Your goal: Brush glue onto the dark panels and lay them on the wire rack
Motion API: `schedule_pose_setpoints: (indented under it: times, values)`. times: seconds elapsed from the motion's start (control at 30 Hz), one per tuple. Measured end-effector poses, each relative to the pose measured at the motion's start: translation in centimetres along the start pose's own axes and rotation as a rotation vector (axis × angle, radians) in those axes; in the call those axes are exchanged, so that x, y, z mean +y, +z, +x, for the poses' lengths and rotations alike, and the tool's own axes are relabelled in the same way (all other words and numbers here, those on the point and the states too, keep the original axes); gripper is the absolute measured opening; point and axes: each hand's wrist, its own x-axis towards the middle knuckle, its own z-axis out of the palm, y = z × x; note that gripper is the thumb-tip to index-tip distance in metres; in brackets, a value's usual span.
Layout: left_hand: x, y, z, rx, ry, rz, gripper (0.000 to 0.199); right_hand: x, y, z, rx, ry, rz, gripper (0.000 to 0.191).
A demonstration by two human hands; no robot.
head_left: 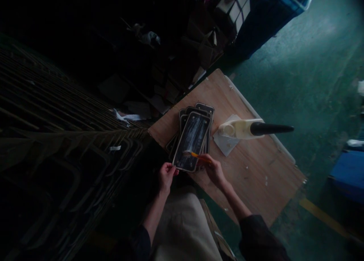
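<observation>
A dark rectangular panel (193, 134) with a pale rim and rounded corners lies on top of a loose stack of similar panels (209, 108). White streaks run along its face. Its near left corner is pinched in my left hand (166, 174). My right hand (212, 170) grips a brush (197, 156) with an orange handle, and the bristles touch the panel near its lower end. To the right of the stack stands a cream bottle (239, 129) with a long black nozzle, on a whitish sheet (227, 141).
The stack rests on a wooden board (250, 170). Rows of dark, pale-edged frames (85, 162) stand along the left. A blue bin (264, 18) and piled cartons (199, 44) are at the back. A blue box (348, 173) sits on the green floor at right.
</observation>
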Motion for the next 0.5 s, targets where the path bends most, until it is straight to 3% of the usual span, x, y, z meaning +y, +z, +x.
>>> schedule_pose_setpoints:
  times: [0.17,0.27,0.37,0.5]
  values:
    - [0.0,-0.1,0.0,-0.015,0.001,0.019,0.034,0.5,-2.2,6.9,0.232,-0.090,-0.104,0.025]
    - [-0.1,-0.1,-0.1,-0.015,-0.006,0.005,0.036,-0.2,-1.3,8.5,0.192,-0.135,-0.176,0.026]
    - [-0.2,-0.1,0.0,-0.014,-0.013,-0.005,0.037,-0.8,0.2,6.9,0.022,-0.156,-0.229,0.025]
    - [-0.2,-0.2,0.0,-0.012,-0.015,-0.007,0.035,-1.8,1.6,1.0,-0.182,-0.148,-0.249,0.023]
